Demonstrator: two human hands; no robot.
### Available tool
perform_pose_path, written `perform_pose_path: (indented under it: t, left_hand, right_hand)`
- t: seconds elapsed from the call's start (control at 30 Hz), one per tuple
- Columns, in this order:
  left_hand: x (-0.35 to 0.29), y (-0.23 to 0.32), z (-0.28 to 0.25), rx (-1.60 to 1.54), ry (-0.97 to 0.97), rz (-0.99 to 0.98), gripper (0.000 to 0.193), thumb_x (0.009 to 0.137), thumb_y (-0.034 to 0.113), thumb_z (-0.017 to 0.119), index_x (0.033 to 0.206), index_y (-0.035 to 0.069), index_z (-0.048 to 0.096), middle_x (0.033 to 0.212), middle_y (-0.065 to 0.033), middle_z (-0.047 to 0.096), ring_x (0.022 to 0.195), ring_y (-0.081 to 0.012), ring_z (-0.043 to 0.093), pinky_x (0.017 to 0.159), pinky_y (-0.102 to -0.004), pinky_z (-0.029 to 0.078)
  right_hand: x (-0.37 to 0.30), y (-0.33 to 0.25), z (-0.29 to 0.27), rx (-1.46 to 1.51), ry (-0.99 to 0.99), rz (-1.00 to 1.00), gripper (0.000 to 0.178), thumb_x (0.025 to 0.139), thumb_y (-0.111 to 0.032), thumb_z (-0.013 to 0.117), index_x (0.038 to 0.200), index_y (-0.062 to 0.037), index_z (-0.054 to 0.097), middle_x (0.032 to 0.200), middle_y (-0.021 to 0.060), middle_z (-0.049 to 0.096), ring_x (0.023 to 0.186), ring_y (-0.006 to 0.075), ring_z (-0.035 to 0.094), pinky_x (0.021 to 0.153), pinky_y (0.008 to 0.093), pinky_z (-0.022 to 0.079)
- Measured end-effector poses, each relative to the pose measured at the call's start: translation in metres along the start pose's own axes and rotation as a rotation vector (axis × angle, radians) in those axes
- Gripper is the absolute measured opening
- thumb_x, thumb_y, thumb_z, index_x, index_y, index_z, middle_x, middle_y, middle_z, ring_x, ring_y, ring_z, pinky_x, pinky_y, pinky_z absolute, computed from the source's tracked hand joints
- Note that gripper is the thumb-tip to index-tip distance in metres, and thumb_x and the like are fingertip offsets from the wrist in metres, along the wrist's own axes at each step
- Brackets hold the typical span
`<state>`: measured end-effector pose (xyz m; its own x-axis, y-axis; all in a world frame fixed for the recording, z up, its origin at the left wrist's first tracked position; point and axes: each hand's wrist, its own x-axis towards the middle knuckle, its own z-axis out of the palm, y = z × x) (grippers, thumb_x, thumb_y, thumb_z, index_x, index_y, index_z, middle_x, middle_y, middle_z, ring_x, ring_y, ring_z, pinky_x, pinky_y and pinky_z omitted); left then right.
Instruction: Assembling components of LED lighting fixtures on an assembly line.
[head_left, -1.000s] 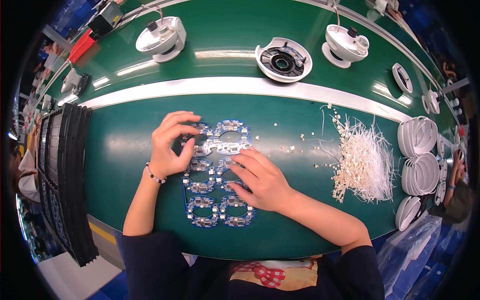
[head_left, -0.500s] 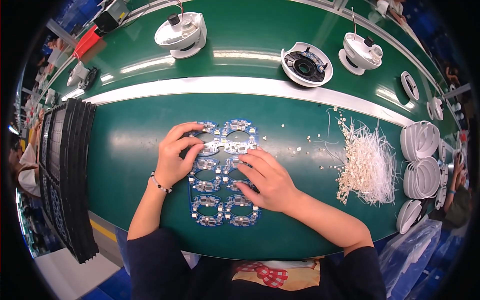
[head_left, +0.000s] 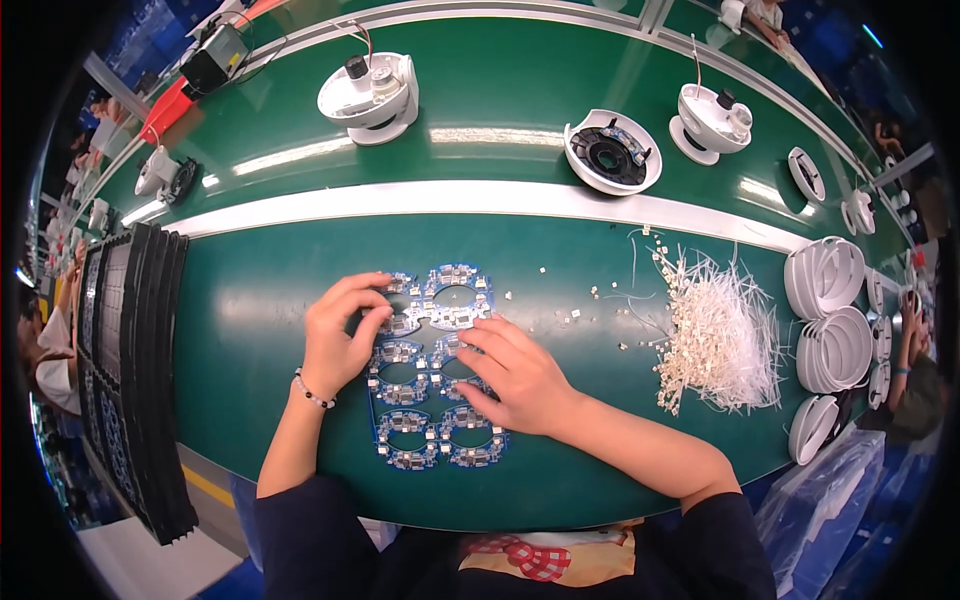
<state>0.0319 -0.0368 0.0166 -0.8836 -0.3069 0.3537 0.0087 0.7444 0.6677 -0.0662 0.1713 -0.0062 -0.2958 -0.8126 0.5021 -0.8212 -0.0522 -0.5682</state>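
Blue circuit boards [head_left: 455, 462], joined in a panel of two columns, lie on the green table in front of me. Each is ring-shaped with a large oval opening and small white and dark parts. My left hand [head_left: 343, 325] pinches the outer edge of the top left board, its thumb and forefinger bent over it. Across from it, my right hand [head_left: 515, 375] grips the panel's right side, fingertips and thumb curled over the right boards around the middle row. Its fingers partly cover those boards. A beaded bracelet [head_left: 314, 393] circles my left wrist.
Stacked black trays [head_left: 150, 380] stand at the left edge. To the right are a heap of white wires with small connectors [head_left: 715, 340] and white ring-shaped housings [head_left: 835, 345]. Beyond the white strip [head_left: 460, 197] sit white device bodies [head_left: 375, 95] and an opened round housing [head_left: 610, 155].
The whole view has shifted slightly, so the table and boards appear lower and a little to the left. Both hands keep their places on the panel.
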Motion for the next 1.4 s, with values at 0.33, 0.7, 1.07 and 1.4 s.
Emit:
perform_pose_path:
  t: [0.33, 0.7, 1.07, 1.4]
  left_hand:
    - [0.002, 0.006, 0.024, 0.163, 0.043, 0.065, 0.014, 0.068, 0.000, 0.067, 0.082, 0.003, 0.064, 0.096, -0.0088, 0.063, 0.095, -0.0272, 0.060, 0.091, -0.0409, 0.041]
    - [0.004, 0.014, 0.026, 0.203, 0.034, 0.061, 0.005, 0.072, -0.001, 0.063, 0.076, 0.000, 0.059, 0.096, -0.0112, 0.062, 0.088, -0.0280, 0.060, 0.085, -0.0385, 0.043]
    - [0.000, 0.027, 0.022, 0.154, -0.053, 0.195, 0.007, 0.071, 0.007, 0.064, 0.077, 0.008, 0.066, 0.101, -0.0050, 0.062, 0.106, -0.0265, 0.053, 0.103, -0.0526, 0.017]
    - [0.009, -0.004, 0.014, 0.103, 0.001, 0.006, 0.010, 0.073, 0.006, 0.063, 0.082, 0.004, 0.064, 0.098, -0.0088, 0.063, 0.089, -0.0262, 0.060, 0.092, -0.0443, 0.038]
  right_hand:
    - [-0.002, 0.003, 0.005, 0.016, 0.032, -0.037, 0.033, 0.067, -0.015, 0.069, 0.094, 0.0010, 0.057, 0.103, 0.0130, 0.054, 0.102, 0.0296, 0.049, 0.092, 0.0395, 0.041]
    - [-0.002, 0.004, 0.004, 0.021, 0.037, -0.038, 0.034, 0.067, -0.015, 0.069, 0.095, 0.0009, 0.057, 0.104, 0.0128, 0.054, 0.103, 0.0290, 0.049, 0.092, 0.0396, 0.041]
    - [-0.002, 0.002, 0.001, 0.023, 0.011, -0.023, 0.033, 0.066, -0.014, 0.069, 0.094, 0.0000, 0.058, 0.102, 0.0131, 0.054, 0.099, 0.0291, 0.051, 0.091, 0.0386, 0.042]
    - [0.001, 0.001, 0.000, -0.014, 0.000, -0.012, 0.033, 0.066, -0.013, 0.070, 0.094, -0.0012, 0.058, 0.103, 0.0123, 0.055, 0.099, 0.0293, 0.052, 0.089, 0.0389, 0.043]
